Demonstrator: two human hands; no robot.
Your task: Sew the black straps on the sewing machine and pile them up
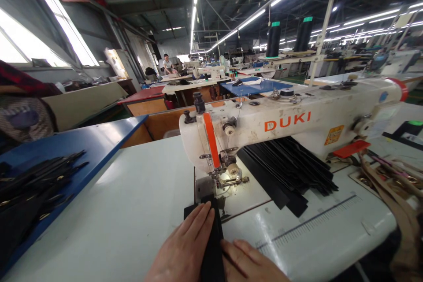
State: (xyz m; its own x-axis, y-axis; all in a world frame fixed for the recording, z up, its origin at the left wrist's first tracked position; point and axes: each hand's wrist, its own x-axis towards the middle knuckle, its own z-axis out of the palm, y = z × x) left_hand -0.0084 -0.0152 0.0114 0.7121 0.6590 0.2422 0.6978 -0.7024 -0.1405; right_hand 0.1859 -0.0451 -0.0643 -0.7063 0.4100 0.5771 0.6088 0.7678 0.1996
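A black strip of flat material lies lengthwise on the sewing machine bed, its far end just short of the presser foot. My left hand lies flat on it, fingers stretched forward and side by side, pressing down. At the strip's right edge, my right hand grips with bent fingers; its underside is hidden. Another short black piece shows under my left fingertips. The white sewing machine bears orange "DUKI" lettering, and its lamp lights the needle area.
A fanned stack of black strips lies under the machine arm. Black pieces with metal fittings rest on a blue table at left. A box of fittings and tan straps sits right. A person stands far back; a plaid sleeve shows left.
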